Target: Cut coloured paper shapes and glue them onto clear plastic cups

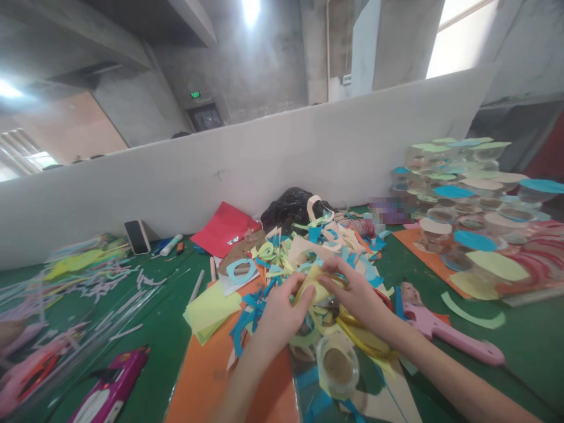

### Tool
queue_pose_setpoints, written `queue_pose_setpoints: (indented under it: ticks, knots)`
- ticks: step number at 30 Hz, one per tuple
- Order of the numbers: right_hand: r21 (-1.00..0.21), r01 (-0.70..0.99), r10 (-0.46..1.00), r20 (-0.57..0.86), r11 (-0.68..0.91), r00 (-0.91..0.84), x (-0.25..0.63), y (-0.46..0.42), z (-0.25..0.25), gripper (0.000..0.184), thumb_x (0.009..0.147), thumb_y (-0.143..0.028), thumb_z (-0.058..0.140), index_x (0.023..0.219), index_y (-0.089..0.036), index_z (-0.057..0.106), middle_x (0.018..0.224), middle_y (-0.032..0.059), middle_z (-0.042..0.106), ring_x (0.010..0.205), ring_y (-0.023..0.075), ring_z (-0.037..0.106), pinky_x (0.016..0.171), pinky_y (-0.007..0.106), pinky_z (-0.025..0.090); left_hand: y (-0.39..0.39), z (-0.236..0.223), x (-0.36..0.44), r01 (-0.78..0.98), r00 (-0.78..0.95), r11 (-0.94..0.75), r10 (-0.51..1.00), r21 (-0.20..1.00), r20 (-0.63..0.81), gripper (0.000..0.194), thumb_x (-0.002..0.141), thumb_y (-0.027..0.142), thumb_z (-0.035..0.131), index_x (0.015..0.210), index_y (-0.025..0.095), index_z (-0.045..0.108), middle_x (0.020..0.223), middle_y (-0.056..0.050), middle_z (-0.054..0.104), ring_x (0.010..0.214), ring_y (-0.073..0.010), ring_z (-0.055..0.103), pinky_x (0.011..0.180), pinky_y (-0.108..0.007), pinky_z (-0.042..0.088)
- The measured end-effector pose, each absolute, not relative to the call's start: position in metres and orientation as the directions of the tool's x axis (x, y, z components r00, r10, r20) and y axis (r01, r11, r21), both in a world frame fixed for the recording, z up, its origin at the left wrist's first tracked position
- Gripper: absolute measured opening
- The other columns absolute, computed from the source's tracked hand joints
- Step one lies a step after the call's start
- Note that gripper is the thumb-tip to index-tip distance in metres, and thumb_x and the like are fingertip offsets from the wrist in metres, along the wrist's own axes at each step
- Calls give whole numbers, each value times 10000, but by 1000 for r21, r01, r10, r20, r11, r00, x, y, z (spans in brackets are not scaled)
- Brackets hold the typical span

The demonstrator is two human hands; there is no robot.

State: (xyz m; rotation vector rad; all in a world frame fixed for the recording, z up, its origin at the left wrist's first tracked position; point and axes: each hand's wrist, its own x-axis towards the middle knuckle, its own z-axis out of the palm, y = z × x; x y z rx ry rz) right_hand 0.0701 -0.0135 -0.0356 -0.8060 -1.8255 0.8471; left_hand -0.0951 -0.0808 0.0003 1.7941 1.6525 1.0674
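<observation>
A small piece of yellow paper is pinched between both my hands above a heap of cut scraps. My left hand grips its left side with thumb and fingers. On its right side my right hand holds it too, with the fingers bent over the edge. Yellow-handled scissors lie just below my right hand, partly covered by it. Nearer to me stands a small clear plastic cup among the scraps.
A pink glue gun lies on the right, near clear cups with paper tops. Yellow sheets and an orange sheet are left of the paper scraps. A purple tool, strips and a phone occupy the left side.
</observation>
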Motion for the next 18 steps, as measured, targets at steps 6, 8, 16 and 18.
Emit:
queue_pose_setpoints:
  ticks: [6,8,16,18]
  knots:
    - [-855,167,834,407,492,-372,70,-14,-31,202,919,-375,543,1045,-239,624,926,25,665,872,184,629,715,282,516,-80,-3,-95,612,-45,-150,974,776,224,250,917,435,481,915,239,637,743,16,629,675,-157,536,646,-244,365]
    - [-848,172,827,412,501,-382,71,-13,-30,183,922,-369,533,923,-224,643,852,15,661,802,176,620,679,276,502,-80,-5,-94,629,-28,-149,976,763,214,262,933,441,458,933,243,630,717,30,593,650,-145,512,628,-238,353]
    - [-856,167,835,403,489,-374,72,-14,-25,226,917,-396,518,853,-212,632,850,28,668,803,182,609,742,291,489,-82,-3,-91,709,-1,-152,976,688,216,285,975,429,385,956,232,590,737,36,572,626,-123,491,624,-229,347]
    - [-864,161,838,393,478,-378,72,-14,-24,233,911,-407,517,850,-213,631,844,27,665,803,183,605,748,289,483,-83,-2,-91,728,-1,-142,978,671,207,277,982,420,371,950,231,572,743,37,570,635,-122,501,628,-229,341]
